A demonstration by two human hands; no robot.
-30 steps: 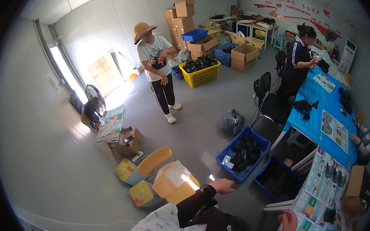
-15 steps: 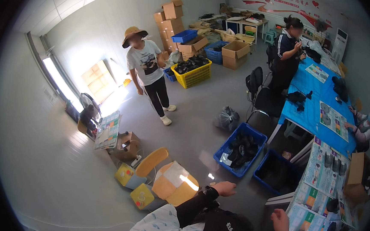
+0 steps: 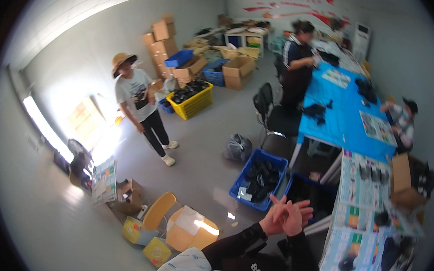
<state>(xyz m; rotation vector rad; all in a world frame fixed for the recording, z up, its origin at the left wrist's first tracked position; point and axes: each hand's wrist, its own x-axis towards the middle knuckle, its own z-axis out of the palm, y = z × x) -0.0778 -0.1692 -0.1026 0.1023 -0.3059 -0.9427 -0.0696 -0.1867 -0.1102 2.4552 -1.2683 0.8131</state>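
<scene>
yellow basket (image 3: 196,106): upper centre | stacked cartons (image 3: 163,47): upper left | black chair (image 3: 280,121): right of centre | wooden chair (image 3: 180,235): lower centre-left

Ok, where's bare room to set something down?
Biggest patch: grey floor bordered by yellow basket, black bag and wooden chair. Smaller: blue tabletop between dark pieces and nearest printed sheet. Crowded: near tabletop, layered with sheets and black pieces; blue bin, heaped.
</scene>
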